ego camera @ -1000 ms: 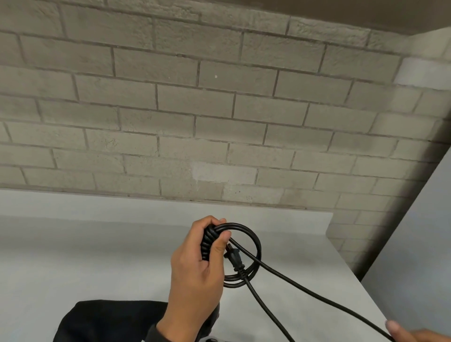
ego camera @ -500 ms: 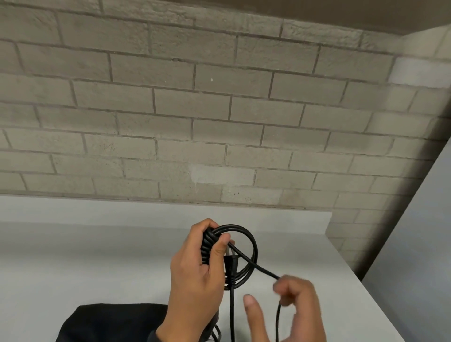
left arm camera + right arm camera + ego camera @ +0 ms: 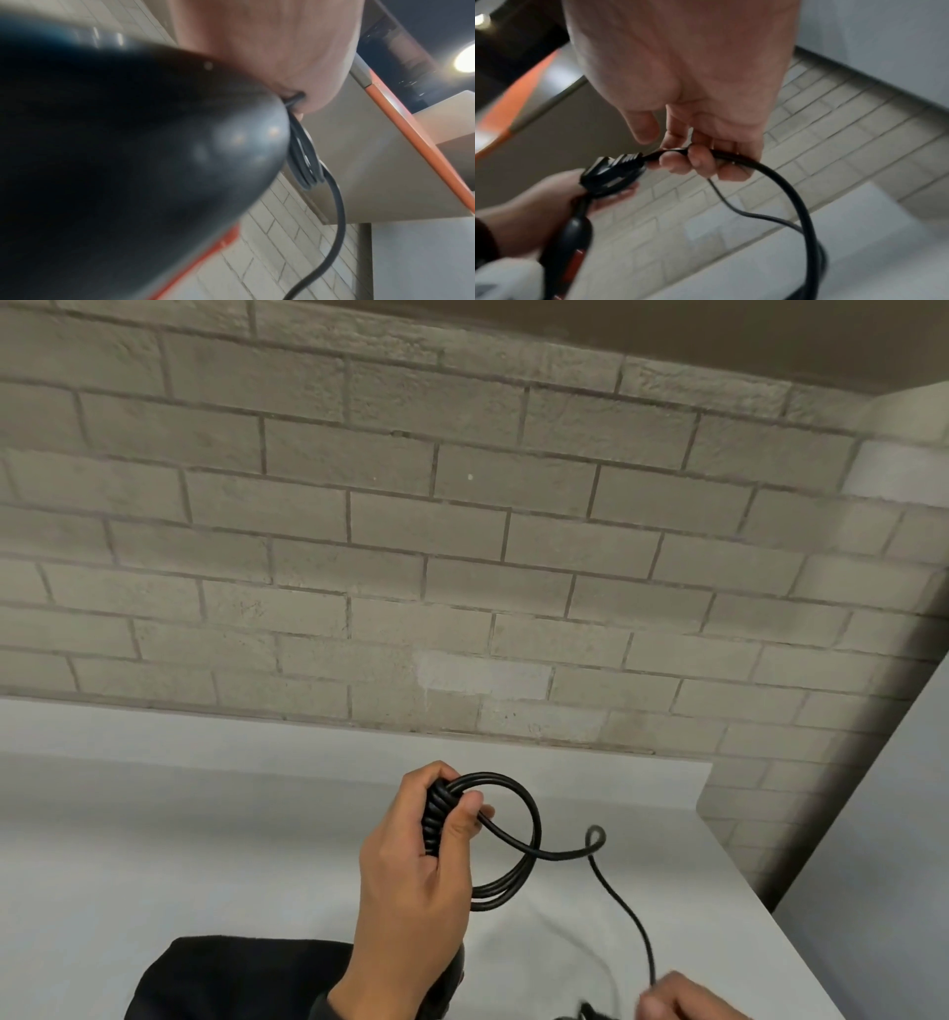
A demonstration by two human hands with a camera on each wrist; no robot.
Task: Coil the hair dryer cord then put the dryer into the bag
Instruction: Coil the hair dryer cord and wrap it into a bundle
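Cord (image 3: 506, 839) loops are standing upright in the left hand (image 3: 416, 891), fingers curling round them above the tabletop (image 3: 205, 839). Its free end is trailing down right of the coil to the right hand (image 3: 678, 999), apparently pinching beside the plug (image 3: 613, 172).

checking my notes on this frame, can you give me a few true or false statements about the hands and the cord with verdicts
1. The left hand grips a bundle of cord loops. True.
2. The right hand is empty. False: its fingers curl round the cord near the plug.
3. All the cord is coiled. False: a loose length runs from the loops to the right hand.
4. A black bag lies on the table. True.
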